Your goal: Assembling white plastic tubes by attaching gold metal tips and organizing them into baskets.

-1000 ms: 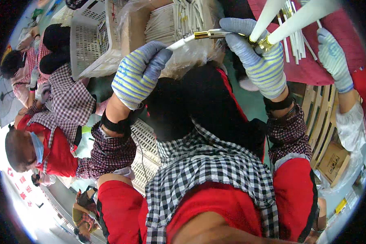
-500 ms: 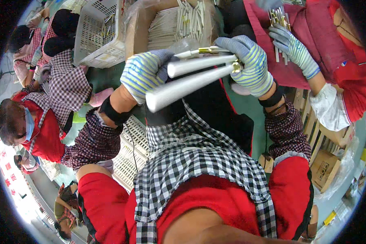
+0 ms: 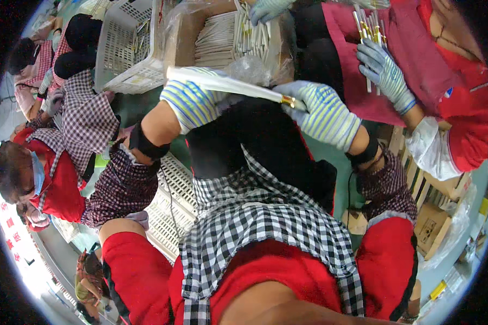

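Observation:
A long white stick point(image 3: 228, 84), blurred by motion, slants across in front of me with a gold band point(image 3: 288, 101) at its right end. My right hand point(image 3: 322, 111), in a striped knit glove, is closed on that banded end. Behind the stick's left part is my left hand point(image 3: 190, 105), gloved the same way. Its fingers look curled but are partly covered by the stick, so what they hold is hidden. Whether more than one stick is in my hands I cannot tell.
Beyond my hands stands a carton point(image 3: 179, 46) of white sticks, with another gloved hand point(image 3: 268, 8) over it. A white crate point(image 3: 111, 54) is at its left. At right, a co-worker's gloved hand point(image 3: 385, 73) holds gold-banded sticks point(image 3: 370, 27) over a dark red cloth point(image 3: 344, 81).
The white sticks pointing toward me have swung up and left, now appearing as one long stick across my left hand. My right hand has lowered slightly. A co-worker's hand has come over the carton.

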Tool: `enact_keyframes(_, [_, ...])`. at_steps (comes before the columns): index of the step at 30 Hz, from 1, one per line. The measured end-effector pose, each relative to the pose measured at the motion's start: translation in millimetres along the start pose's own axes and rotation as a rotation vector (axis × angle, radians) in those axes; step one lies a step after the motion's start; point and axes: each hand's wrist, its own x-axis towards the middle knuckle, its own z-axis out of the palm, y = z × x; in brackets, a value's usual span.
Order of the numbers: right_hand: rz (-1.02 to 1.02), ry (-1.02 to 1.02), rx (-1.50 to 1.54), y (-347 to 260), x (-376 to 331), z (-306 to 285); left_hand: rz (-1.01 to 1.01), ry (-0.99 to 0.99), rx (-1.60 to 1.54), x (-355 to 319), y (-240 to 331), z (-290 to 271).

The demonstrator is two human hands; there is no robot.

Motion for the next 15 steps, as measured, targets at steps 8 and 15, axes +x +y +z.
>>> enact_keyframes(8, [0.605,-0.099,0.632,28.1,11.9,7.0,0.026,0.463,0.308,44.4,-74.7,4.7])
enact_keyframes(15, [0.753,0.290,0.621,-6.7,-16.5,50.4,-0.773,-0.052,-0.270,26.5,-210.5,99.5])
